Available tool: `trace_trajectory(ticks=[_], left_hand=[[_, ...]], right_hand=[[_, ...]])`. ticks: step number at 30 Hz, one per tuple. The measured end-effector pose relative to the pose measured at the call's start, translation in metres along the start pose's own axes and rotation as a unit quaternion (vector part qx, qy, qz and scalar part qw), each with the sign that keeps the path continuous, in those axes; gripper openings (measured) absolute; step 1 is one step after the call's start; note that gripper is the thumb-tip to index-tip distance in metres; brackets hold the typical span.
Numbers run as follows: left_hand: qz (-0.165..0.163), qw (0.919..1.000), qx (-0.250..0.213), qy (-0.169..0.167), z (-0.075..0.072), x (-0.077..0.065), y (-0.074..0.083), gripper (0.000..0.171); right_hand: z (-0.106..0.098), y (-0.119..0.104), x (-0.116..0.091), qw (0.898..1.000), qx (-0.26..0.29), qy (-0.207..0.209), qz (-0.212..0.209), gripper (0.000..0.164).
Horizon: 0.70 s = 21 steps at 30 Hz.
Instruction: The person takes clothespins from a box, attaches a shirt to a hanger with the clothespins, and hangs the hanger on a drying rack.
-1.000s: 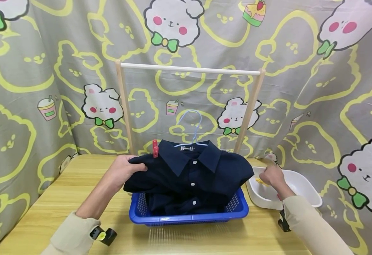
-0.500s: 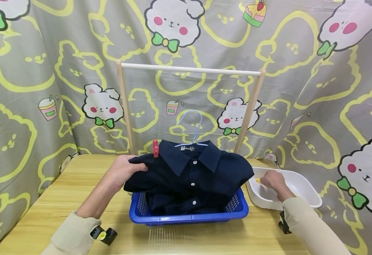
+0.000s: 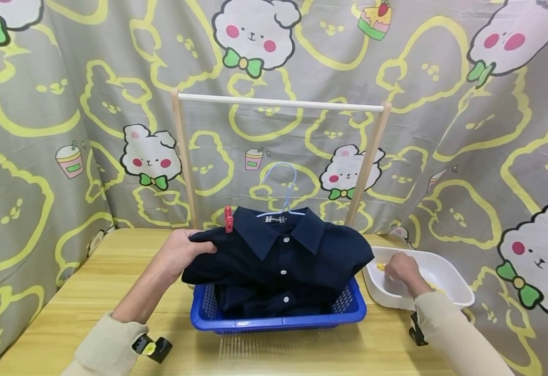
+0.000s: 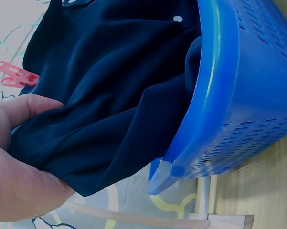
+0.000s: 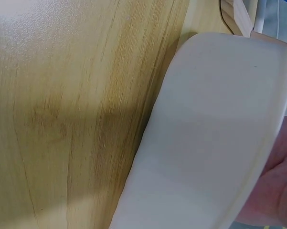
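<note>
A navy button-up shirt on a light blue hanger lies bunched in a blue basket. My left hand pinches the shirt at its left shoulder, thumb on top. Closer to the collar, a red clothespin is clipped to that shoulder; it also shows in the left wrist view. My right hand is down in a white basin, fingers curled, with a small yellow piece at its fingertips. I cannot tell whether it holds this piece. The basin's wall hides most of that hand in the right wrist view.
Behind the basket stands a rack with wooden posts and a white rod. More yellow shows in the basin beside my right wrist. A patterned curtain surrounds the wooden table.
My right hand shifts slightly within the basin, and the red bit seen below its wrist earlier is out of sight, with yellow showing there. My left hand and the shirt stay put.
</note>
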<state>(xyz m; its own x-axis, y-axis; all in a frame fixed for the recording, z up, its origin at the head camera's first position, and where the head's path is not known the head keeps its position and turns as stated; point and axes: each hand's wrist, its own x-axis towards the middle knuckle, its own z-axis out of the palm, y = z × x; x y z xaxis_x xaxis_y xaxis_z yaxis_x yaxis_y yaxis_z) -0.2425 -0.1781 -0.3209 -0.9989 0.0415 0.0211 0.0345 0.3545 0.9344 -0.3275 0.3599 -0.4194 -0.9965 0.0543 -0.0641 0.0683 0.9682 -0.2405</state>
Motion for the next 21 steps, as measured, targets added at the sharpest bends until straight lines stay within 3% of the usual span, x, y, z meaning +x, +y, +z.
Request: trace_trajectory(ticks=[6,21], left_hand=[[0.000,1.0000,0.001,0.002,0.0004,0.0003,0.0004,0.034],[-0.001,1.0000,0.001,0.001,0.0005,0.0005,0.0008,0.028]], right_hand=[[-0.0002,0.0009,-0.0042,1.000,-0.004,0.012,-0.001,0.015],[-0.0019,0.0016,-0.0068,1.000,0.005,-0.013,0.025,0.031]])
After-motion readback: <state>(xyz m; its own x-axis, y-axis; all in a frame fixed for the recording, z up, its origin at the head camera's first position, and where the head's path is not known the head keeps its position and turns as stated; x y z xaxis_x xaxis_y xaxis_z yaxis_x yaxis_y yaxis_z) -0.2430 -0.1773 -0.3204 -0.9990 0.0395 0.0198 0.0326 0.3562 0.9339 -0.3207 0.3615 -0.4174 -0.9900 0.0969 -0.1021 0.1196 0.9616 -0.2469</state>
